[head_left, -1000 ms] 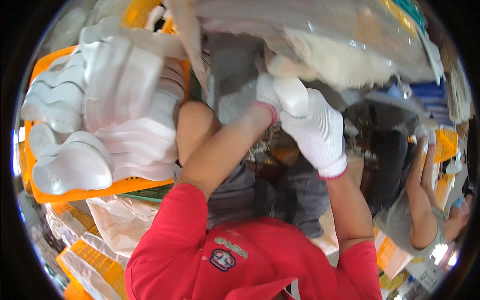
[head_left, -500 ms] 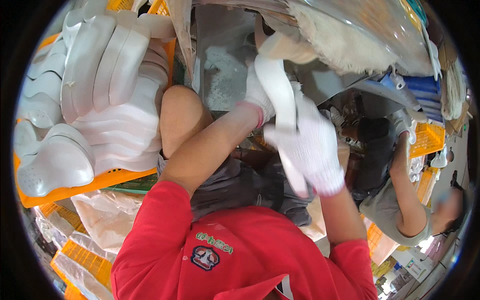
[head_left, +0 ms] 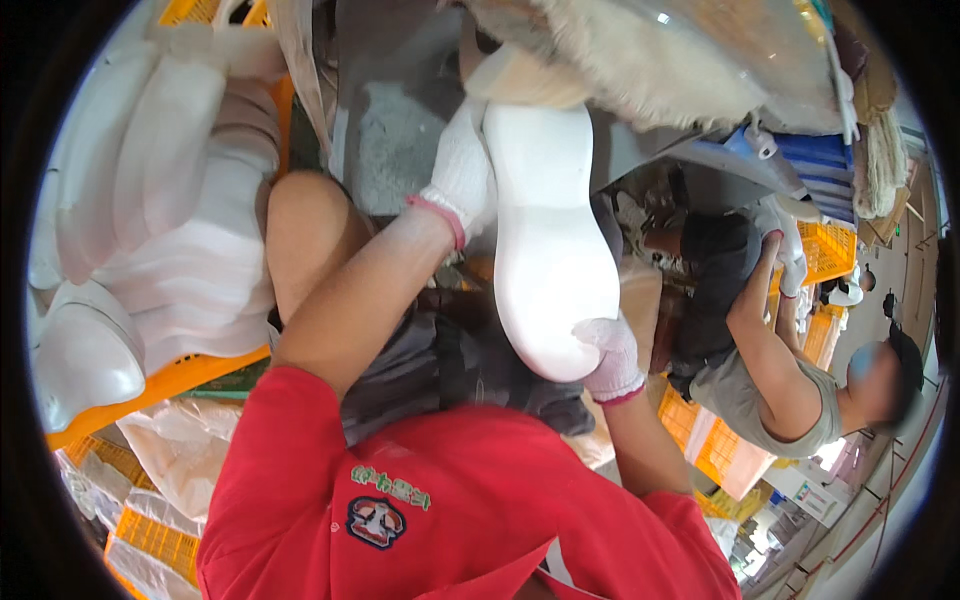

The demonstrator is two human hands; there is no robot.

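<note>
A smooth white shoe sole [head_left: 555, 240], broad at the near end and narrower at the far end, is held lengthwise between my hands. My left hand [head_left: 466, 160], in a white knit glove with a pink cuff, grips its left side near the far end; those fingertips are partly hidden. Around the rounded near end closes my right hand [head_left: 612, 358], gloved the same way, its thumb on the upper face. The sole's far end meets or lies just under a pale, rounded, fuzzy-looking pad [head_left: 525, 78]; whether they touch I cannot tell.
Many similar white pieces [head_left: 190, 270] are stacked in an orange crate [head_left: 215, 368] at the left. A grey tray-like surface [head_left: 390, 140] lies ahead, below shaggy cloth and plastic sheeting [head_left: 690, 50]. To the right, a co-worker [head_left: 790, 390] sits near another orange crate [head_left: 826, 252].
The sole has turned from edge-on to broad face up. My right hand has moved down to its near end, and my left hand stays near the far end. The view has shifted slightly.
</note>
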